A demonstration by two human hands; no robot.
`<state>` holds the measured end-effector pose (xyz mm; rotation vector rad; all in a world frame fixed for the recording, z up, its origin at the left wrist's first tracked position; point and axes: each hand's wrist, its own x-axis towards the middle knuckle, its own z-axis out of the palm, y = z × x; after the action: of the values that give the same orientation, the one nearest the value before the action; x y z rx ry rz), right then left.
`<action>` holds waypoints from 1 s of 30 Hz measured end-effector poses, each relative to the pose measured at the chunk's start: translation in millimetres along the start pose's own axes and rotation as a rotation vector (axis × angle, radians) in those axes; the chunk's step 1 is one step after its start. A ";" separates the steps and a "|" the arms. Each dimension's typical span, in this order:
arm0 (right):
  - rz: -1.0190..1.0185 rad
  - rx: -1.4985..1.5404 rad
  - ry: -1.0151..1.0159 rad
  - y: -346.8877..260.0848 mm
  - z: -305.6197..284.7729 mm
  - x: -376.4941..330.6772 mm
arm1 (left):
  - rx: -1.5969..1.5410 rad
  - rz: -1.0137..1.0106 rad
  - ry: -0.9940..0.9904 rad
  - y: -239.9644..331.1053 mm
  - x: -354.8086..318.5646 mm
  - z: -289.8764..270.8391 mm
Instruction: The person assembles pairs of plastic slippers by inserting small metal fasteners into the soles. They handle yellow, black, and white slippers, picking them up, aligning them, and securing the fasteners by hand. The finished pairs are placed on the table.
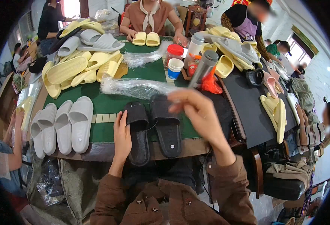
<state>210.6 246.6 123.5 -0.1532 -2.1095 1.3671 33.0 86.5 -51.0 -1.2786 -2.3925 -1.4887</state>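
A pair of black slippers (168, 138) lies in front of me, soles partly over the table's near edge. A thin loop or cord (152, 125) runs between the two straps. My left hand (121, 137) rests along the left slipper's outer side, its fingers straight and touching the strap's edge. Above the right slipper's strap, my right hand (195, 110) is bent at the fingers and smeared by motion; whether anything is between its fingertips is hidden. Just beyond the slippers lies a stack of clear plastic bags (135, 87). Two pairs of grey slippers (80, 125) stand at the left.
Yellow and grey slippers form piles at the left (69, 69) and right (232, 47). A grey tumbler (204, 69), a red-lidded jar (174, 53) and a paper cup (175, 69) stand behind my right hand. Across the table, a person (152, 17) touches yellow slippers (146, 39).
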 end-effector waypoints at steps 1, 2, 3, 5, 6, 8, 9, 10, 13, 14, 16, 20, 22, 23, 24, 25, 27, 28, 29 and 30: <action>-0.135 0.032 0.031 -22.3 -1.1 16.1 | -0.010 -0.012 -0.003 0.6 -0.4 -1.8; -0.341 0.008 0.044 -44.8 -8.8 30.3 | -0.026 -0.022 -0.011 1.4 -0.3 -1.3; -0.545 -0.021 0.059 -64.3 -18.1 42.1 | -0.044 -0.029 -0.022 2.8 0.5 0.5; -0.774 0.304 0.045 -84.2 -28.5 58.8 | -0.023 -0.027 -0.020 4.1 -0.8 -2.6; -0.856 0.440 0.083 -93.0 -33.8 61.6 | -0.024 -0.022 -0.018 5.4 -0.4 -3.0; -0.814 0.439 0.217 -87.7 -28.4 56.2 | -0.029 -0.023 -0.014 6.6 -2.0 -3.5; -0.693 0.404 0.282 -75.4 -18.5 51.6 | -0.033 -0.029 -0.007 6.8 -2.3 -4.3; -0.553 0.427 0.334 -54.7 -12.2 48.8 | -0.036 -0.035 0.001 6.6 -2.7 -5.2; -0.163 0.764 0.414 40.4 -10.8 39.5 | 0.007 -0.003 0.022 11.3 -3.9 2.0; -0.064 0.863 0.513 81.0 -12.2 32.2 | 0.038 0.033 0.035 11.5 -5.1 4.4; 0.132 0.944 0.697 147.8 -17.7 11.5 | 0.045 0.038 0.014 14.9 -5.1 7.9; 0.287 0.941 0.876 186.4 -4.5 -11.9 | 0.065 0.032 0.033 12.2 -8.3 8.7; 0.375 0.871 0.883 193.8 -1.6 -15.7 | 0.065 0.022 0.027 14.7 -9.5 9.3; 0.437 0.810 0.846 199.8 -3.2 -17.0 | 0.062 0.023 0.031 16.9 -8.1 9.9; 0.498 0.749 0.808 205.6 -5.3 -18.1 | 0.059 0.022 0.020 18.3 -8.1 11.0; 0.557 0.687 0.770 211.0 -8.4 -19.9 | 0.055 0.022 0.009 19.6 -8.5 12.2; 0.623 0.539 0.657 204.9 -10.0 -13.0 | 0.060 0.012 0.000 21.4 -9.9 13.4; 0.645 0.444 0.623 201.8 -11.2 -9.8 | 0.065 0.007 -0.002 23.9 -10.4 14.4; 0.664 0.349 0.588 199.8 -11.1 -7.2 | 0.070 0.004 -0.003 25.3 -10.8 13.6; 0.602 0.316 0.586 198.1 -8.0 -6.3 | 0.055 0.020 -0.002 23.5 -12.3 13.7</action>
<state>175.7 341.3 -47.2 -0.9885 -1.3806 1.7015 61.6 94.0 -46.6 -1.2887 -2.3973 -1.4068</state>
